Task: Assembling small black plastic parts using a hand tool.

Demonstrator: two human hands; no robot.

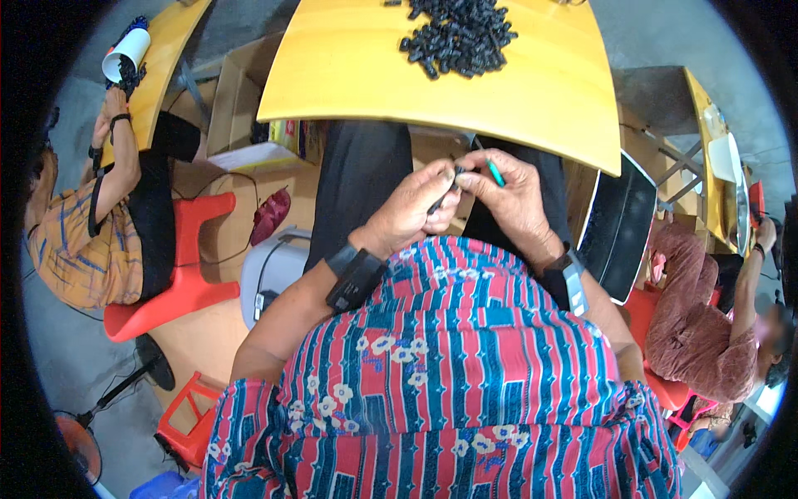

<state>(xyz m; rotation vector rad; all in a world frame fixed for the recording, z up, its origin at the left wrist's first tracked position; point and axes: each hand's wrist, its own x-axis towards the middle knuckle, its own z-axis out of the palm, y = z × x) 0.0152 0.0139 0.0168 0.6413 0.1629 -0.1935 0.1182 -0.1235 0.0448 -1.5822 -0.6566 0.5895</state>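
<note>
Above my lap, just short of the table edge, my two hands meet fingertip to fingertip. My left hand (418,206) is closed round a small black part (439,202), mostly hidden by the fingers. Between the fingers of my right hand (517,204) sits a slim tool with a green handle (496,173). Its thumb and forefinger pinch near the end of the black part, and the contact is too small to make out. A heap of small black plastic parts (461,37) lies on the yellow table (349,75) beyond my hands.
Below the table at left stands an open cardboard box (237,104). A black panel-like box (619,224) is right of my legs. Co-workers sit at both sides, the left one on a red stool (195,249) beside a white tub (126,58). A fan (83,445) stands lower left.
</note>
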